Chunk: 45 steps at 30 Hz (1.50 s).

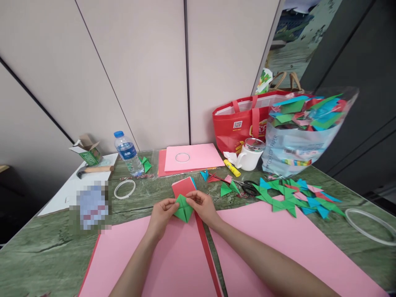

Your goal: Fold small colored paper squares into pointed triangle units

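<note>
A small green folded paper [185, 211], kite-shaped with crease lines down its middle, is held between both hands above the pink sheets. My left hand [161, 214] pinches its left corner with thumb and fingers. On the opposite side, my right hand [202, 206] grips the upper right edge in the same way. Just behind the fold lies a stack of small red and pink paper pieces [184, 186]. Large pink sheets [148, 258] spread under both forearms, with red paper showing at their edges.
Folded paper pieces [280, 198] lie right, before a plastic bag [287, 150] of more pieces. Scissors [249, 187], a yellow glue stick [232, 168], a white mug [249, 156] and a red bag [229, 128] stand nearby. A water bottle [129, 154] and hammer [95, 169] are left.
</note>
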Tool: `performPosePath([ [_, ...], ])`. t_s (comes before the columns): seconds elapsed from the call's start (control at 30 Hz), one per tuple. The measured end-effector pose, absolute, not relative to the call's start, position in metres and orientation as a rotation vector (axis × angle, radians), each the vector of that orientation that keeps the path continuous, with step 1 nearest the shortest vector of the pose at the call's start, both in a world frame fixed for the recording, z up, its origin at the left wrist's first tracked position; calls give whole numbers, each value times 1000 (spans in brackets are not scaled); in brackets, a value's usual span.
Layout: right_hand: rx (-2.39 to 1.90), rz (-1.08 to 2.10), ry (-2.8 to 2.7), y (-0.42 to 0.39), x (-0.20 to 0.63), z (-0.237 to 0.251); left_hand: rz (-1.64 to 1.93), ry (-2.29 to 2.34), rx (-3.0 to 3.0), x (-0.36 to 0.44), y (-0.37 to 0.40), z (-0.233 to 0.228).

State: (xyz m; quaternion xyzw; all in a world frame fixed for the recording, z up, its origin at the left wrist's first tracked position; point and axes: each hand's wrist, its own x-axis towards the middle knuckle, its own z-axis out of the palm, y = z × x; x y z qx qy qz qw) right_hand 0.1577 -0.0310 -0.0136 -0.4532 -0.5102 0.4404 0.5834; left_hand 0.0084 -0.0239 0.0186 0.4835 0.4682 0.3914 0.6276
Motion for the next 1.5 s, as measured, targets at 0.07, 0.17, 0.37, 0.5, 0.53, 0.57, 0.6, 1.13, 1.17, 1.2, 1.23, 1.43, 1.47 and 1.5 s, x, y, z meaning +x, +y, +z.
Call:
performPosePath([
  [0.07,-1049,1028,-1193,-31,158,-12,902,1069,1115,9,-24,20],
  [0.17,-1027,999,-1207,-32,157,-11,939,1038,1160,10,-24,22],
  [0.37,-1051,955,-1215,-34,158,-10,965,962,1216,11,-27,26],
  [0.5,-1078,951,-1213,-36,158,-9,964,1065,1303,11,-27,25],
  [0.53,-1081,950,-1216,-36,157,-9,960,1089,1315,11,-27,25],
  [0.57,-1083,949,-1218,-37,157,-9,955,1103,1318,11,-27,26],
  [0.6,-1085,944,-1218,-37,157,-9,949,1107,1311,11,-27,26],
  [1.13,-1052,842,-1359,-40,153,-12,1080,1160,1339,12,-25,19],
  [1.17,-1042,860,-1355,-40,153,-13,1085,1152,1321,11,-25,18],
  [1.2,-1037,876,-1349,-40,153,-13,1085,1139,1303,10,-24,18],
  [1.23,-1037,890,-1342,-40,153,-12,1082,1124,1291,10,-24,18],
  [1.43,-1051,960,-1242,-38,155,-8,1048,1104,1406,13,-26,18],
  [1.47,-1049,974,-1230,-38,155,-8,1045,1108,1460,14,-26,18],
  [1.5,-1045,989,-1230,-37,156,-8,1040,1111,1513,15,-27,17],
])
